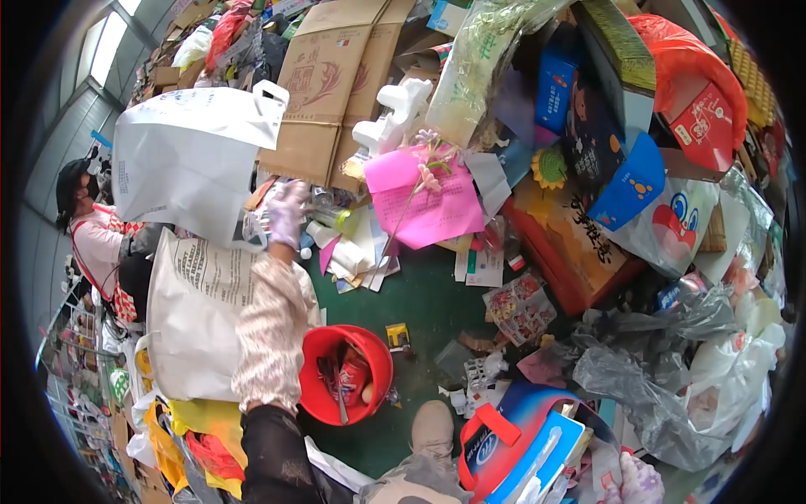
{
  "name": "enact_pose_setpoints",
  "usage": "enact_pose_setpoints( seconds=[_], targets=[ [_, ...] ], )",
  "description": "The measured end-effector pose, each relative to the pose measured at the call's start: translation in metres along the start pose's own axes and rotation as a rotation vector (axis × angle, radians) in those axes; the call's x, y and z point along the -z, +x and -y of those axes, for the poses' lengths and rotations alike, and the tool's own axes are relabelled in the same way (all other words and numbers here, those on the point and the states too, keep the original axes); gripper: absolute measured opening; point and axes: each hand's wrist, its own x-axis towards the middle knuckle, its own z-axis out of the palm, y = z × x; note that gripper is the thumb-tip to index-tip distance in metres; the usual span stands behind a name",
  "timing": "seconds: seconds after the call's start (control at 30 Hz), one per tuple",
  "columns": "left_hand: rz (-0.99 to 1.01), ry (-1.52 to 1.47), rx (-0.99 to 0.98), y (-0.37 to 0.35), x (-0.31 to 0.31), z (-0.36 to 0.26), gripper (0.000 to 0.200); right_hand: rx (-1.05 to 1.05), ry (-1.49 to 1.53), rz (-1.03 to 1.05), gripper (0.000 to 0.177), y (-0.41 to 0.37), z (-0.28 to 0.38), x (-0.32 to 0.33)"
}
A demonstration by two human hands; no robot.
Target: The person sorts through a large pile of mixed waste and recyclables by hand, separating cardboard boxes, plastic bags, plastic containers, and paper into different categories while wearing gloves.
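My left hand (287, 214), in a pale lavender glove with a patterned sleeve cover, reaches forward over the litter. Its fingers look stretched out, though slightly blurred. Just left of it a white plastic bag (189, 155) with a cut-out handle hangs spread in the air, over a large white woven sack (197, 328). I see no clear grip on that bag. At the bottom right edge my gloved right hand (638, 483) has bent fingers against a greyish sheet (598, 470); what they pinch is partly hidden. Beside it stands a blue-and-red carrier bag (487, 449).
A red bucket (315, 395) with a can and small items stands on the green floor (428, 294). Flattened cardboard (327, 92), pink paper (428, 202), boxes and grey plastic bags (655, 378) are heaped ahead and right. Another person (96, 244) is at the far left.
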Motion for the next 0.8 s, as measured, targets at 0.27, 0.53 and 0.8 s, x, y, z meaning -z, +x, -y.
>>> enact_pose_setpoints(
  seconds=[0.27,0.53,0.8],
  targets=[
    [0.194,1.246,-0.517,-0.066,-0.204,0.007,0.113,-0.002,-0.013,-0.007,0.041,0.001,0.000,-0.006],
    [0.356,0.295,-0.201,-0.152,-0.210,0.100,0.021,0.082,-0.032,0.027,0.041,0.001,0.011,0.003],
    [0.859,0.663,-0.287,-0.256,-0.138,0.068,0.014,0.089,-0.059,0.045,0.041,0.011,0.013,0.003]
  ],
)
